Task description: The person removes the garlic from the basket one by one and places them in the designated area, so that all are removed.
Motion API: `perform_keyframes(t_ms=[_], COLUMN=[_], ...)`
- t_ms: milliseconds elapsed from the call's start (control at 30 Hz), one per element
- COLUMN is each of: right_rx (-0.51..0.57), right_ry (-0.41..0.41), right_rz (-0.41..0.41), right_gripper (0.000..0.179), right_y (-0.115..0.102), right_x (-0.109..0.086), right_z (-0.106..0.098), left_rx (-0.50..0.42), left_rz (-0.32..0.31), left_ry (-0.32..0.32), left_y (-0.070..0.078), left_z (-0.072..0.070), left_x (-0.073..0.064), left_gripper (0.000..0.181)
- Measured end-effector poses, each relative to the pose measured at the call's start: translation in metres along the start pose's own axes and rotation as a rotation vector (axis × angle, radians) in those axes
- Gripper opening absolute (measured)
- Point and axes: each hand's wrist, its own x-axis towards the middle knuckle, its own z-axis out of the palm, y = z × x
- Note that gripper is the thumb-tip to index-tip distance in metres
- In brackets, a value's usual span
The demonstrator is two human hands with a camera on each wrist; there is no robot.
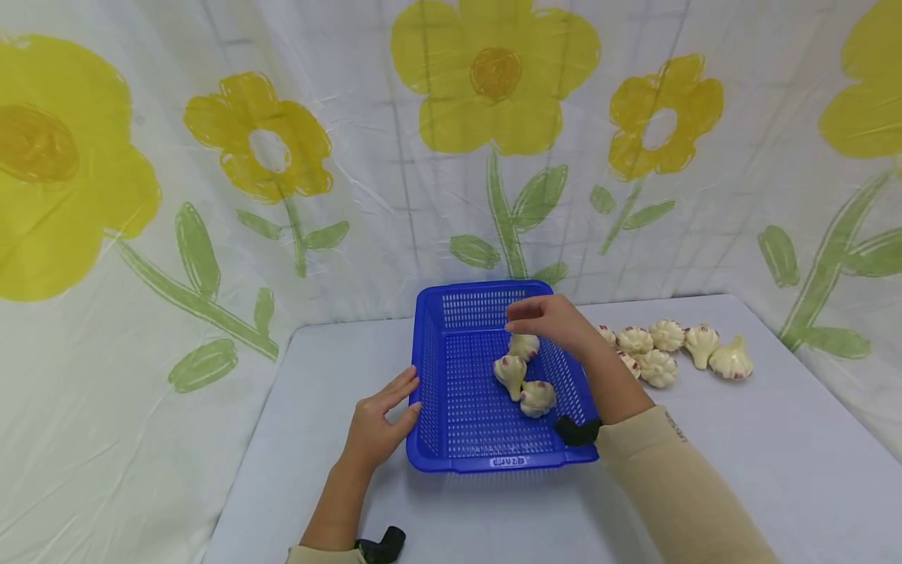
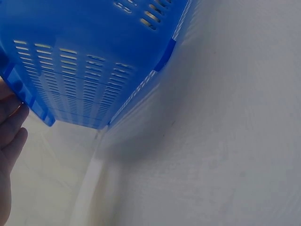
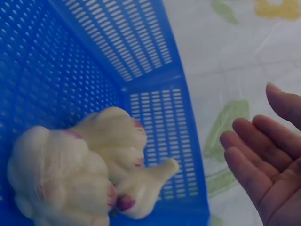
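A blue perforated plastic basket (image 1: 461,376) sits on the pale grey counter (image 1: 740,462), and three cream-white garlic bulbs with purplish marks (image 1: 524,376) lie together in its right half. The right hand (image 1: 553,319) hovers above the basket, over the farthest bulb, with fingers loosely extended and apart; the right wrist view shows its palm bare and nothing held. That view also crops the bulbs at the lower left edge, so only two or three rounded shapes and one pointed stem can be made out. The left hand (image 1: 380,423) rests on the counter with straight fingers laid against the basket's left outer wall, its thumb near the lower rim; it grips nothing. In the left wrist view only a sliver of those fingers shows at the left edge, beside the slotted blue wall, and the rest is blurred. More garlic bulbs of the same kind (image 1: 676,348) lie in a loose row on the counter to the right of the basket; the right forearm in a beige sleeve (image 1: 676,486) hides some of them, so their count is unclear. A dark strap (image 1: 578,431) sits at the right wrist.
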Motion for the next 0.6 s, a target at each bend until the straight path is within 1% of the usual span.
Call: perform_keyframes(t_ms=[67,200,367,433,500,600], right_rx=[-0.026,-0.070,-0.097,-0.122,-0.157,-0.212], right_ry=[-0.023,-0.047,-0.091,-0.112,-0.134,-0.162], right_rz=[0.007,0.038,0.104,0.125,0.136,0.131], right_gripper=[0.050,0.049,0.049,0.051,0.053,0.055], right_y=[0.002,0.003,0.005,0.007,0.008,0.009], right_x=[0.004,0.011,0.018,0.020,0.022,0.024], right_z=[0.005,0.014,0.021,0.023,0.024,0.026], left_rx=[0.001,-0.008,-0.017,-0.019,-0.018,-0.022], left_rz=[0.001,-0.023,-0.039,-0.042,-0.046,-0.051], left_ry=[-0.005,-0.023,-0.031,-0.032,-0.033,-0.033], left_y=[0.000,0.000,0.000,0.000,0.000,0.001], left_z=[0.000,-0.001,-0.001,-0.001,-0.001,-0.001], left_x=[0.000,0.000,0.000,0.000,0.000,0.000], left_gripper=[0.041,0.041,0.041,0.041,0.041,0.041])
